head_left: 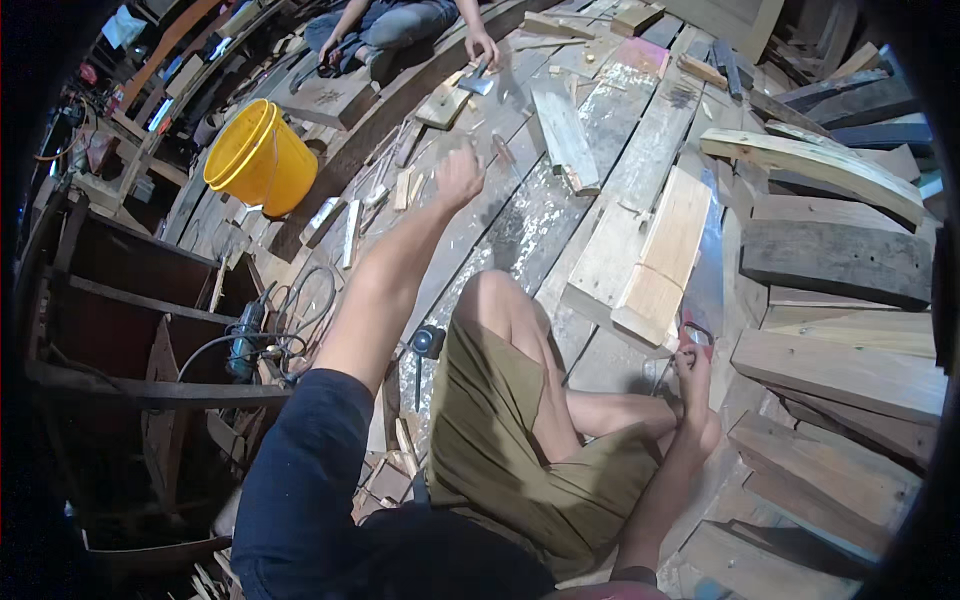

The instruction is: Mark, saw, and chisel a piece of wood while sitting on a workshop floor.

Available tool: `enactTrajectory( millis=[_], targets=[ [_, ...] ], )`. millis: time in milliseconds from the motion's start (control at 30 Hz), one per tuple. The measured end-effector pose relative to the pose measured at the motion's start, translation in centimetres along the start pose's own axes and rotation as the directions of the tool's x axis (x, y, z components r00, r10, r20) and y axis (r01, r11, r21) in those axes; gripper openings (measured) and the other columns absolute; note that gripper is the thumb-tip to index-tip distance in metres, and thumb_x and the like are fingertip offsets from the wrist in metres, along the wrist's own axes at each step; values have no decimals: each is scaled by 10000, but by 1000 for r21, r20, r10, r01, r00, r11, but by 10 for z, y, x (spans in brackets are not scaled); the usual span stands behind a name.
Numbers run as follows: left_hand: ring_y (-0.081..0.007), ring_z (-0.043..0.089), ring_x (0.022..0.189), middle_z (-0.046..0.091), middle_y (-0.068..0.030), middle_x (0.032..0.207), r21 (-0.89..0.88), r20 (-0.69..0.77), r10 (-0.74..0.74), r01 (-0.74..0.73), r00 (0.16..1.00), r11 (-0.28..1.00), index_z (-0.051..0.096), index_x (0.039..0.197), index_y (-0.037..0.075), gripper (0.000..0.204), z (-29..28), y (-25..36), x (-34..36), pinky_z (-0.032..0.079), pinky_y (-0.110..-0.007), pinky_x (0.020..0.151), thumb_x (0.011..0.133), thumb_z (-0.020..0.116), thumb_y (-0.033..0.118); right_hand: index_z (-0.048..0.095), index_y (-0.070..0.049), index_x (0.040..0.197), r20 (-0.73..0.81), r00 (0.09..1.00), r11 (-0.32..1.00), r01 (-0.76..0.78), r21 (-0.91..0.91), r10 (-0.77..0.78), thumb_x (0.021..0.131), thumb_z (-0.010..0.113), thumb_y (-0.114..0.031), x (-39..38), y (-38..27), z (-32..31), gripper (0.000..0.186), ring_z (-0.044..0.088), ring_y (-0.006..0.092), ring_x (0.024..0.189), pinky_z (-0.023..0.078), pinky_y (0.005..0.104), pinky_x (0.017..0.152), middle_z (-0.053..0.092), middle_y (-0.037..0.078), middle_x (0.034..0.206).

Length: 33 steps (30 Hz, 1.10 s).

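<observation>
My left hand [460, 178] reaches out over the plank floor, blurred, its fingers hard to make out. A thin tool like a screwdriver or chisel [506, 152] lies just right of it. Low beside my right knee, my right hand [692, 366] is closed at the red handle of a hand saw [696, 330]. The saw's bluish blade seems to run away from me along the floor. Left of the blade, a pale squared timber [665, 258] with a line across it lies beside a wider board [607, 255].
A yellow bucket [262, 160] stands at the left. Near it are a corded power tool [245, 335] and a dark wooden frame [160, 390]. A tape measure [428, 342] rests by my left knee. Stacked timbers [835, 262] line the right. Another person's hand [482, 48] is at the far side.
</observation>
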<state>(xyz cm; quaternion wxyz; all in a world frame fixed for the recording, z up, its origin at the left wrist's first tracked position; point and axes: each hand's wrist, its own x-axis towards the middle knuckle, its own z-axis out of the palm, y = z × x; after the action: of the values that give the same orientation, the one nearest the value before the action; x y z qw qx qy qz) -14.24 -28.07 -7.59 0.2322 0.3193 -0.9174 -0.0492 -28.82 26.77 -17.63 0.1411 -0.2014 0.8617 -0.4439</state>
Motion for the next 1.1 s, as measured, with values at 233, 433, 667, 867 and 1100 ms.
enactTrajectory(
  millis=[233,433,667,867,1100],
  targets=[
    [-465,628,949,644,-299,990,-141,126,-298,314,946,939,565,1123,-7,334,51,-44,-26,496,-542,830,872,558,213,587,-3,960,68,998,1000,2,-22,0,907,582,-102,6,-5,-5,112,505,105,658,421,255,607,547,32,719],
    [-386,483,1239,507,-265,1297,85,403,-136,111,905,990,542,1268,89,479,80,-42,-35,459,-493,953,809,643,184,557,-35,1036,96,987,980,-142,138,129,925,600,-161,2,-10,-10,173,451,54,684,380,207,623,483,-14,766],
    [-287,454,1296,555,-157,1291,342,541,64,-289,839,894,613,1227,174,393,123,-60,-29,344,-533,1054,835,605,192,564,2,1008,72,986,986,-154,57,150,922,571,-124,13,0,-6,153,471,100,765,419,238,705,520,22,837],
    [-299,513,1162,573,-156,1155,228,375,109,-206,920,952,597,1161,121,377,120,-96,-69,377,-505,965,788,629,167,561,22,1059,48,989,990,-136,-41,137,918,584,-150,17,1,-10,223,534,158,813,451,278,740,578,66,876],
    [-321,470,1222,589,-166,1158,166,426,-178,117,887,979,566,1173,86,357,80,-76,-149,306,-581,1034,843,574,223,541,26,1101,-84,987,982,121,-145,-134,898,580,-34,8,49,-21,215,512,109,705,431,251,604,534,46,821]
  ],
)
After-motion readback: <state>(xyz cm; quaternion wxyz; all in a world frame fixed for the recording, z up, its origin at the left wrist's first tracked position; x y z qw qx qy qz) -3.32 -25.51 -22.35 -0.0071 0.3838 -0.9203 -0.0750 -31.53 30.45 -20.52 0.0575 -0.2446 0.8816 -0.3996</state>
